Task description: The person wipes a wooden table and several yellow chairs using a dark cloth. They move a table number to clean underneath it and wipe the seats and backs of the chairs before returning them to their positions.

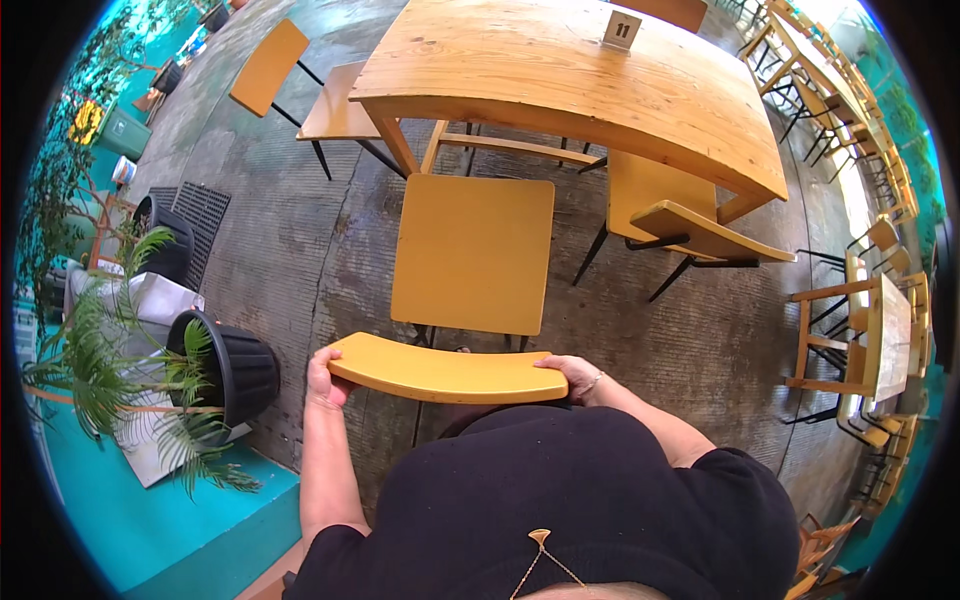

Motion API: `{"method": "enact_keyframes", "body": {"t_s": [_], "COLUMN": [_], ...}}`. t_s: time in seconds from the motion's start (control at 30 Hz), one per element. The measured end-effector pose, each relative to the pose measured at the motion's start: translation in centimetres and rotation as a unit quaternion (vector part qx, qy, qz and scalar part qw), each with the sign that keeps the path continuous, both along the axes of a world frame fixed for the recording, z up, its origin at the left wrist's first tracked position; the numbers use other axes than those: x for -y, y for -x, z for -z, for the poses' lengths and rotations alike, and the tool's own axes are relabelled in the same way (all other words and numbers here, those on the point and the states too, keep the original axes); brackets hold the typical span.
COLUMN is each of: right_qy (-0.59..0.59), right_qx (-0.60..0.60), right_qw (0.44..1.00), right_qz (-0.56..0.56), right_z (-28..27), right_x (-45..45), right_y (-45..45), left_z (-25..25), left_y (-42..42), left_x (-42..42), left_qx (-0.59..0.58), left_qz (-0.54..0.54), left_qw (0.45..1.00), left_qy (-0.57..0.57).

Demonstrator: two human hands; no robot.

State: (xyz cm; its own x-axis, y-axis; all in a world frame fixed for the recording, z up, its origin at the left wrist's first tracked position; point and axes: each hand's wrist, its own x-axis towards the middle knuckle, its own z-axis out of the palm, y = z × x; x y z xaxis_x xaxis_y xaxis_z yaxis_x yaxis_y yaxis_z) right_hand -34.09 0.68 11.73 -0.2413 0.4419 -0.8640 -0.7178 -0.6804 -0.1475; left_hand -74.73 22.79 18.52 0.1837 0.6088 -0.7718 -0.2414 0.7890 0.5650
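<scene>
Close in front of my body stands a chair whose curved yellow wooden backrest [450, 371] runs across between my hands. My left hand [326, 377] grips the backrest's left end, with the thumb over the top edge. At the right end, my right hand [576, 375] holds on in the same way, a bracelet on its wrist. The square yellow seat [474, 253] lies beyond the backrest, facing a wooden table [540, 67]. The seat's far edge is near the table's short side. Most of this chair's dark legs are hidden under the seat.
Another chair [690, 217] is partly under the table's right side; one more [330, 105] stands at its left. A number stand [621, 30] is on the tabletop. Left are a black plant pot [225, 367], palm fronds [90, 360] and a turquoise ledge [217, 517]. More tables [892, 337] line the right.
</scene>
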Motion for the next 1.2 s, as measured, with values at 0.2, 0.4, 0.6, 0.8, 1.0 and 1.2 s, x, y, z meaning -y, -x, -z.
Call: {"method": "enact_keyframes", "body": {"t_s": [0.2, 0.4, 0.6, 0.8, 1.0, 1.2], "right_qy": [0.006, -0.024, -0.02, -0.027, -0.042, -0.084], "right_qx": [0.027, 0.061, 0.078, 0.103, 0.136, 0.162], "right_qw": [0.993, 0.985, 0.984, 0.98, 0.964, 0.939], "right_qz": [0.112, 0.159, 0.157, 0.169, 0.226, 0.292], "right_z": [-0.9, -0.7, -1.2, 0.6, -0.5, 1.4], "right_x": [-0.2, -2.5, -7.5, -12.8, -17.1, -19.6], "right_y": [-4.0, -5.6, -7.6, -10.6, -12.1, -14.8], "left_z": [-0.1, 0.8, 0.5, 2.5, 1.0, 0.1], "left_y": [-4.8, -8.7, -11.9, -14.3, -17.8, -21.4], "left_x": [-0.3, -6.6, -12.1, -18.4, -22.5, -24.1], "left_qx": [0.081, 0.119, 0.114, 0.128, 0.098, 0.097], "left_qz": [0.012, 0.043, 0.074, 0.09, 0.125, 0.136], "left_qw": [0.996, 0.992, 0.991, 0.987, 0.985, 0.983], "left_qy": [-0.017, 0.005, -0.014, -0.027, -0.067, -0.073]}}
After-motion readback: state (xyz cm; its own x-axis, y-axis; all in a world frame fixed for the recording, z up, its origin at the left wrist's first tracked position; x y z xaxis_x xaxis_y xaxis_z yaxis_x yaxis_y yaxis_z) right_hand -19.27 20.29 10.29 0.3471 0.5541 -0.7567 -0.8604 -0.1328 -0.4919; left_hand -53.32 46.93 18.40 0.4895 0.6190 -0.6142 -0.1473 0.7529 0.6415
